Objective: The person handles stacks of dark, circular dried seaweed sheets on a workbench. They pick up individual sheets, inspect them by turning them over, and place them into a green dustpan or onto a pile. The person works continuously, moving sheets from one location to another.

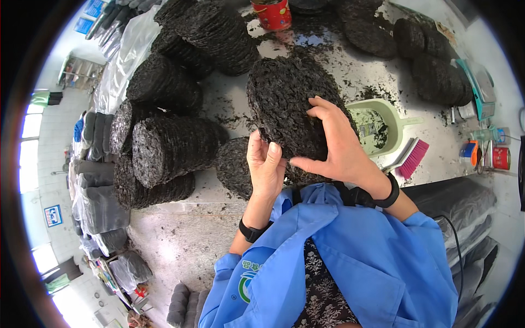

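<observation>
- While both hands clasp it, the stack point(290, 104) of dark dried discs is held up close to the chest, above the table's near edge, its flat face turned to the camera.
- Right hand point(339, 142) lies spread over the stack's front and right rim, fingers curled on the face.
- Left hand point(265, 164) cups the lower left rim, thumb on the edge; both hold only this stack.
- Its long axis seems to run away from the camera, though depth is hard to judge.
- Steel table point(180, 240), strewn with dark flakes, lies below.
- More rolls point(169, 147) lie on their sides left; a green scoop point(383, 126) and pink brush point(413, 158) sit right.
</observation>
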The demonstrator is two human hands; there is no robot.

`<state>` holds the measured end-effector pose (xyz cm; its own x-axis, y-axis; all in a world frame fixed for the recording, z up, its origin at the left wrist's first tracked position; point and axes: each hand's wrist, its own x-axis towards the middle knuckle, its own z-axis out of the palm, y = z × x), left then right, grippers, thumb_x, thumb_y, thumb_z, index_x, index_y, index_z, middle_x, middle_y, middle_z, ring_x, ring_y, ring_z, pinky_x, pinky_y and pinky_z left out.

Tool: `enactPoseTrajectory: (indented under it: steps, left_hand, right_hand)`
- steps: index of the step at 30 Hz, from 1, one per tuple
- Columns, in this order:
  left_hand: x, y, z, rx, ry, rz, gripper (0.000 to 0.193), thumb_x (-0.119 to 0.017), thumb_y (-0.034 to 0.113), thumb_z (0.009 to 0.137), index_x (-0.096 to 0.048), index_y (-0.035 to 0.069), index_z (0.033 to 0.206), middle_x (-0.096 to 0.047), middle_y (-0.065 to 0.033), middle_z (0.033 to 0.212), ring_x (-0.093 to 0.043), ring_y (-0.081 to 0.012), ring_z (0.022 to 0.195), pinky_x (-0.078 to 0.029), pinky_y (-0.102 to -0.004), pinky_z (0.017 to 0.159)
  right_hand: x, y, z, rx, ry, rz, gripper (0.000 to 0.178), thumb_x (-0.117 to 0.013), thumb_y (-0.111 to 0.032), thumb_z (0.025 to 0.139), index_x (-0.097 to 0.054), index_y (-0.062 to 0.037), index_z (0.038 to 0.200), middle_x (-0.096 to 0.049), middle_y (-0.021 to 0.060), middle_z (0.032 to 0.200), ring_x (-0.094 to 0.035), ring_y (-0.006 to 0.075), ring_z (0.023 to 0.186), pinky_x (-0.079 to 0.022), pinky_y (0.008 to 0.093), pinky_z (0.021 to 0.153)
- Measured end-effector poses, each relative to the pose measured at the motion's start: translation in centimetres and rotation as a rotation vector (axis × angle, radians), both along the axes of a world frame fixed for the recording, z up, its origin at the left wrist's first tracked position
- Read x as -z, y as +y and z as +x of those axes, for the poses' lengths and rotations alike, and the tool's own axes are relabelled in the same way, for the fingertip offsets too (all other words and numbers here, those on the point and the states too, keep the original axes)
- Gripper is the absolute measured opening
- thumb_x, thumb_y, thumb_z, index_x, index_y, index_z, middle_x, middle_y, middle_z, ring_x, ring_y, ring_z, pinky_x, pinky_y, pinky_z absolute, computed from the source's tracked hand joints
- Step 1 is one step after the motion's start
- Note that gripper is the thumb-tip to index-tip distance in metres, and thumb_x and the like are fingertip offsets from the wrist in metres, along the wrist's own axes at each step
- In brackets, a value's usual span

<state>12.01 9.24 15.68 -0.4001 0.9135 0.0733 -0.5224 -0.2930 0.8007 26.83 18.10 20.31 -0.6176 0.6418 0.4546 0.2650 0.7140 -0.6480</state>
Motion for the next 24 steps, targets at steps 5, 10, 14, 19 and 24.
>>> enactPoseTrajectory:
  steps: [5, 10, 14, 19, 24]
  left_hand:
    - [0.1, -0.4, -1.1, -0.154, -0.142, -0.085, 0.020, -0.050, 0.012, 0.095, -0.051, 0.011, 0.115, -0.058, -0.0038, 0.114, -0.056, -0.0164, 0.104, -0.050, -0.0357, 0.087]
    - [2.1, -1.4, -2.9, -0.288, -0.228, -0.177, 0.021, -0.053, 0.012, 0.093, -0.051, 0.009, 0.114, -0.058, -0.0037, 0.114, -0.057, -0.0157, 0.101, -0.050, -0.0348, 0.085]
    - [2.2, -1.5, -2.8, -0.273, -0.257, -0.162, 0.023, -0.055, 0.012, 0.092, -0.052, 0.010, 0.115, -0.059, -0.0025, 0.112, -0.057, -0.0152, 0.101, -0.050, -0.0350, 0.085]
    - [1.2, -1.4, -2.7, -0.231, -0.285, -0.187, 0.017, -0.052, 0.008, 0.093, -0.052, 0.012, 0.110, -0.059, -0.0008, 0.104, -0.057, -0.0128, 0.099, -0.051, -0.0338, 0.085]
    - [3.2, -2.1, -3.8, -0.255, -0.286, -0.186, 0.016, -0.050, 0.011, 0.094, -0.053, 0.010, 0.110, -0.059, -0.0039, 0.113, -0.058, -0.0183, 0.103, -0.050, -0.0389, 0.088]
  right_hand:
    - [-1.6, 0.7, 2.2, 0.356, 0.254, -0.385, 0.028, -0.057, -0.022, 0.089, -0.057, 0.0005, 0.105, -0.061, 0.0097, 0.085, -0.058, 0.0168, 0.073, -0.045, 0.0276, 0.069]
    - [0.9, 5.8, 7.6, 0.438, 0.984, -0.624, 0.025, -0.054, -0.017, 0.094, -0.053, -0.0016, 0.114, -0.059, 0.0035, 0.106, -0.055, 0.0103, 0.089, -0.047, 0.0266, 0.079]
    - [1.7, 6.2, 9.0, 0.444, 1.066, -0.724, 0.026, -0.054, -0.016, 0.094, -0.051, -0.0048, 0.118, -0.059, 0.0032, 0.107, -0.057, 0.0125, 0.093, -0.048, 0.0280, 0.080]
    - [3.1, 6.7, 9.0, 0.496, 1.065, -0.707, 0.031, -0.055, -0.017, 0.094, -0.049, -0.0052, 0.122, -0.057, 0.0029, 0.112, -0.054, 0.0115, 0.098, -0.045, 0.0279, 0.086]
    - [2.4, 6.0, 8.2, 0.494, 1.011, -0.545, 0.031, -0.054, -0.018, 0.094, -0.049, -0.0019, 0.120, -0.057, 0.0029, 0.109, -0.052, 0.0099, 0.095, -0.043, 0.0262, 0.085]
